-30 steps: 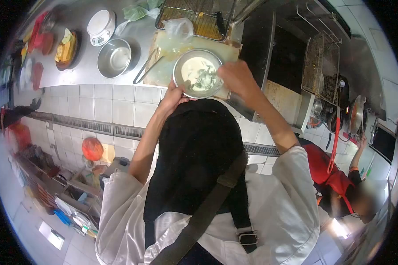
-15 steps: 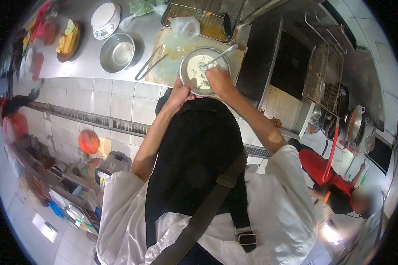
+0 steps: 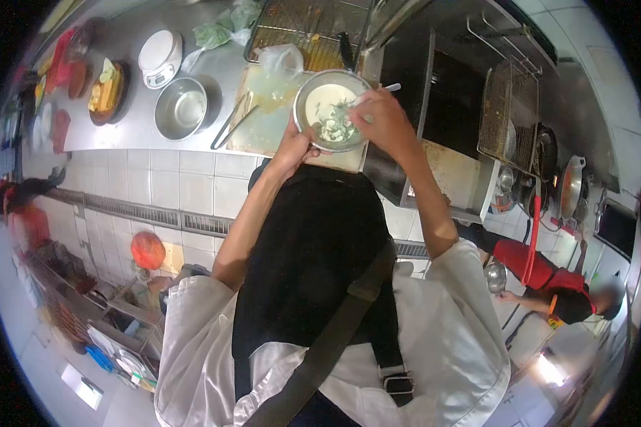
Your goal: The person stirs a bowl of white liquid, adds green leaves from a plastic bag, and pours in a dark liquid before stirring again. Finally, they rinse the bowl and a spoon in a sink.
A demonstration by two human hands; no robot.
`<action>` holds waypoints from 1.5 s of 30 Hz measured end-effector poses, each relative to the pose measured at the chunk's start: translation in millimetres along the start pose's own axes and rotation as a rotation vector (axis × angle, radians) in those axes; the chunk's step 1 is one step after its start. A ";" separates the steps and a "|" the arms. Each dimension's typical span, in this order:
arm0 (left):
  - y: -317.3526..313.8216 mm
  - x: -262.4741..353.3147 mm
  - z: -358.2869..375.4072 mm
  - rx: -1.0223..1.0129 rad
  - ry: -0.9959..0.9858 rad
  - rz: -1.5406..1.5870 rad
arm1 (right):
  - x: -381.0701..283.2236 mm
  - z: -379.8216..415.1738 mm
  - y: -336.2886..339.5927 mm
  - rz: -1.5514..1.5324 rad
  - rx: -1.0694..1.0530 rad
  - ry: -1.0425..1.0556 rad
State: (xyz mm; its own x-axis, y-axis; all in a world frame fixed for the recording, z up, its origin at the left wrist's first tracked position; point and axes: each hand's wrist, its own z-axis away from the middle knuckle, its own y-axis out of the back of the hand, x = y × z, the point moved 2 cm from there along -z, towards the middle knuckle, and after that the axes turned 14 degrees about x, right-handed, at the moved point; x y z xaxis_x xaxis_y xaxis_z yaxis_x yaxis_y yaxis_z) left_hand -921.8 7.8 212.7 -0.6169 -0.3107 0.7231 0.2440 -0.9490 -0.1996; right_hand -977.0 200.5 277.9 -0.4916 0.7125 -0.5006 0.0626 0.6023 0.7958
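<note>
A metal mixing bowl is held tilted near the counter's edge. Inside is a creamy white mixture with green bits gathered at the lower right. My left hand grips the bowl's lower left side, thumb at the rim. My right hand is closed around a spoon over the bowl's right side. The spoon's handle sticks out above my fingers; its lower end is partly hidden by them. Under the bowl is a stained cutting board, with metal tongs on its left side.
Left on the counter are a steel bowl, a kitchen scale and a dish of yellow food. Behind lie a plastic bag and a rack tray. Right hangs a fry basket; a co-worker holds a metal bowl.
The bowl now tips more, and its mixture has shifted, with more green showing. My right hand has moved right and up with the spoon. At right, the co-worker's metal bowl has come into view.
</note>
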 end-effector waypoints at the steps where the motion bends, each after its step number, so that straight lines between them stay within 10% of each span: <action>1: -5.3 2.6 0.7 -0.013 -0.004 -0.008 | 0.2 -1.1 11.1 -0.057 0.025 -0.008; 19: -125.0 52.9 -16.8 -0.366 -0.065 -0.143 | 25.6 -41.7 150.9 -0.092 0.543 0.065; 45: -170.4 10.8 -63.5 -0.403 -0.027 -0.138 | 130.6 -20.0 230.7 0.089 0.644 -0.227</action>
State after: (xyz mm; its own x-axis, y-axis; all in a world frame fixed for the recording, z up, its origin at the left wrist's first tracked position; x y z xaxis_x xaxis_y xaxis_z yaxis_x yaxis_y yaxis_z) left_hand -1017.6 162.8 212.6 -0.6021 -0.1827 0.7772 -0.1552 -0.9281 -0.3384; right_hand -1044.2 425.3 402.9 -0.2707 0.7845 -0.5580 0.6328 0.5818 0.5110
